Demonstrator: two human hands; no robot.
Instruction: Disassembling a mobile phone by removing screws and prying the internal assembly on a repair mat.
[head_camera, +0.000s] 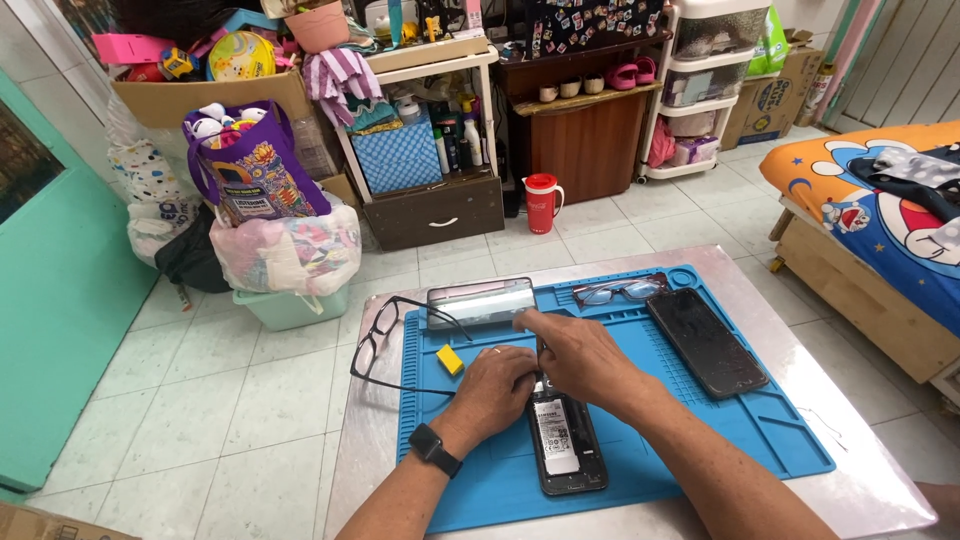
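Note:
An opened black phone (566, 443) with its white battery showing lies on a blue work mat (720, 430). My left hand (492, 390), with a black watch on the wrist and a ring on one finger, presses down on the phone's top end. Just right of it, my right hand (578, 352) pinches a thin dark tool (540, 350) at the same end. The tool's tip is hidden by my fingers.
A second black phone (706, 341) lies on the mat's right side. Dark-framed glasses (620, 291) and a shiny rectangular case (481, 303) sit at the far edge, black glasses (385, 340) at the left, a small yellow block (449, 359) nearby. A bed (880, 220) stands to the right.

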